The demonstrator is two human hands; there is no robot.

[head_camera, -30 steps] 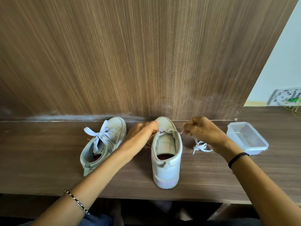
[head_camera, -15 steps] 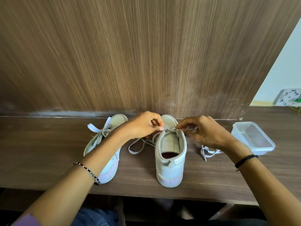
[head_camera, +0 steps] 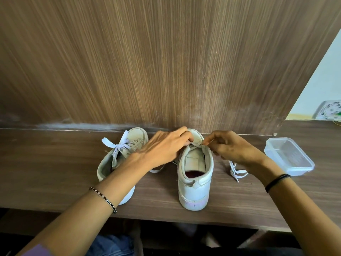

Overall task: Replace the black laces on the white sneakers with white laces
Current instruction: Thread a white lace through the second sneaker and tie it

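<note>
Clear rectangular plastic tub sits near right hand, which, like left hand, pinches flat white lace above white leather sneaker.

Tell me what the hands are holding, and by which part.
Left hand and right hand each pinch the white lace beside the eyelets of the right sneaker.

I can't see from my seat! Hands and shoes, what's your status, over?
Left hand and right hand both pinching white lace over right sneaker eyelets. Left sneaker laced, bow tied. Plastic container sits clear, right side.
</note>
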